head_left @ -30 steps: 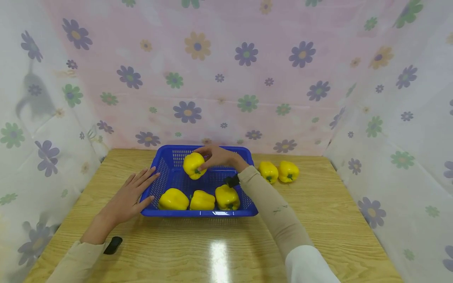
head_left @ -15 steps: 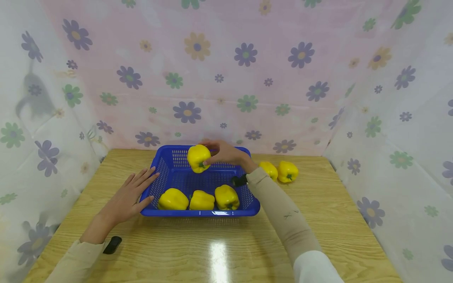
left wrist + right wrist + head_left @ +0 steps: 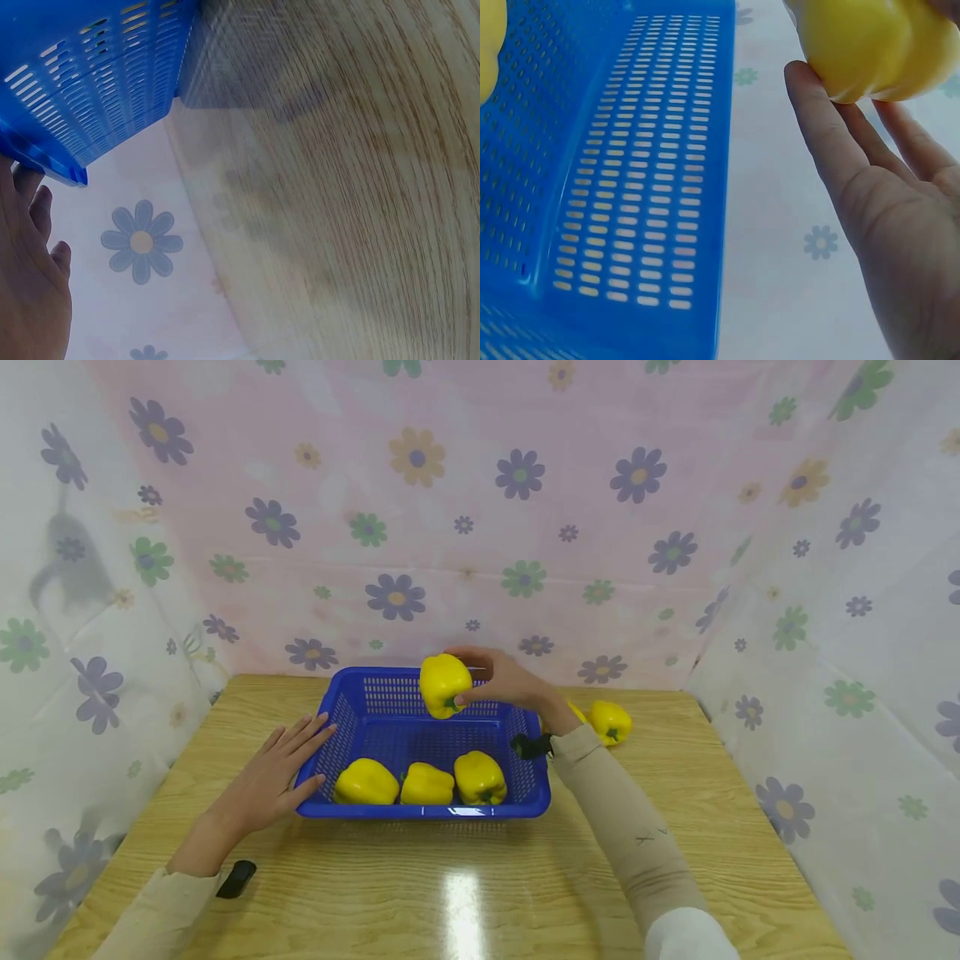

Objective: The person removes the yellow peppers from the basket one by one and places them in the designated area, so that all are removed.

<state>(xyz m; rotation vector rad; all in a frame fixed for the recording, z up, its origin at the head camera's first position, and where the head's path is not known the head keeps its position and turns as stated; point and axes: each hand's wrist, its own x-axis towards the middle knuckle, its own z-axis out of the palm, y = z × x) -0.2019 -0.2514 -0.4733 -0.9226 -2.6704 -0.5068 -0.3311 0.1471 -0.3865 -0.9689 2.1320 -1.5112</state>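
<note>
My right hand [image 3: 510, 681] grips a yellow bell pepper [image 3: 444, 685] above the back part of a blue plastic basket [image 3: 420, 812]. In the right wrist view, fingers [image 3: 821, 124] curve under the held pepper [image 3: 877, 49]. My left hand [image 3: 266, 781] lies with straight, spread fingers on the basket's left rim; the left wrist view shows that hand [image 3: 34, 277] at the basket's edge. Along the front inside the basket lie three more peppers: a left one [image 3: 366, 782], a middle one [image 3: 427, 785] and a right one [image 3: 480, 778].
To the right of the basket, a yellow pepper [image 3: 611, 722] sits on the wooden table [image 3: 675, 810], with another partly hidden behind my right wrist. A flowered curtain [image 3: 465, 552] encloses the table at the back and both sides.
My right hand has lifted the bell pepper and carried it right and toward the back of the basket. The left hand and the peppers in the basket have stayed put.
</note>
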